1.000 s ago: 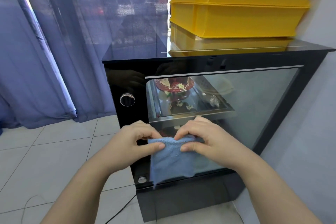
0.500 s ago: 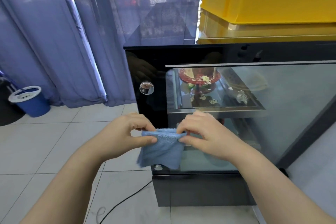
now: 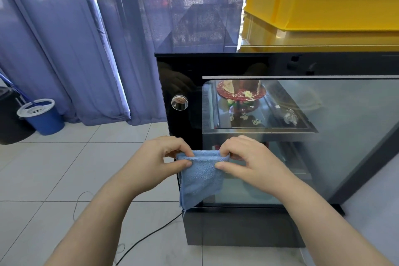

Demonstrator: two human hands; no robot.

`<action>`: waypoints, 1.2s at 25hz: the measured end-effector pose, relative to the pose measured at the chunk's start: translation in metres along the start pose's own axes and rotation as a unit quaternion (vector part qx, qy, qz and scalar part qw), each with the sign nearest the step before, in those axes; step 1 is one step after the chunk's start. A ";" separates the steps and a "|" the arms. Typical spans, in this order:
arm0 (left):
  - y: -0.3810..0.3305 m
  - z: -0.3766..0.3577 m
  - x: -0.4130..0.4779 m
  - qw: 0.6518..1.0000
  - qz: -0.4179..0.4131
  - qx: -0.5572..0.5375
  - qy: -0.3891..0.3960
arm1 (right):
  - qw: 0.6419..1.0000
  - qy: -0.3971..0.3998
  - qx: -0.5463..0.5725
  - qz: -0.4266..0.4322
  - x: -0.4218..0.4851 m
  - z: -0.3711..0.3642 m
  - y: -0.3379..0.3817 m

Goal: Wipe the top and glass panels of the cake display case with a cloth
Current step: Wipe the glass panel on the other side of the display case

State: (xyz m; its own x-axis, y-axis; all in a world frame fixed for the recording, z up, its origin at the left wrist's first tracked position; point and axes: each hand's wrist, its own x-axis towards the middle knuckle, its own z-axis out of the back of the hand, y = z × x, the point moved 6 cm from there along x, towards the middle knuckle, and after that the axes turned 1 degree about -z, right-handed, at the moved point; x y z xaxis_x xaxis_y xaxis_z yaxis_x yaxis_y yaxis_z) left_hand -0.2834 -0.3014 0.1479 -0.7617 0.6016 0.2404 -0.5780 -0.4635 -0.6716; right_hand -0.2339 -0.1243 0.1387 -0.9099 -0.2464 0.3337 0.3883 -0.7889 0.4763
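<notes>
A black cake display case (image 3: 179, 80) stands on the floor in front of me, its glass side panel (image 3: 336, 136) facing me, with a cake on a red stand (image 3: 239, 90) inside on a shelf. Its glossy top (image 3: 216, 52) shows at the upper middle. A light blue cloth (image 3: 200, 179) hangs folded in front of the case's lower left corner. My left hand (image 3: 159, 162) pinches the cloth's upper left edge. My right hand (image 3: 248, 162) pinches its upper right edge. The cloth hangs apart from the glass.
Yellow crates (image 3: 323, 0) are stacked on the right part of the case top. Blue curtains (image 3: 86, 49) hang behind. A blue mop bucket (image 3: 43, 116) stands at the far left on the tiled floor. A black cable (image 3: 146, 237) runs across the tiles below the case.
The view has shifted left, so the case now sits further right and the bucket shows. Both hands still hold the cloth's top edge, spread slightly wider apart.
</notes>
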 end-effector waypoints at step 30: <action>0.009 0.094 0.072 0.891 -0.185 0.123 -0.395 | 0.825 -0.495 -0.272 -0.023 0.109 0.002 -0.019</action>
State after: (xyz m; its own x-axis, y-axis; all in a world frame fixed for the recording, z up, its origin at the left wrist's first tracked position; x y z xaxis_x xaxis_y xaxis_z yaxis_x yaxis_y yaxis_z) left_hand -0.3708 -0.3232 0.2253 -0.4171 0.1421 0.8977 -0.8052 -0.5159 -0.2924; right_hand -0.3403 -0.1349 0.1677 -0.2516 0.1594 0.9546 -0.0113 -0.9868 0.1618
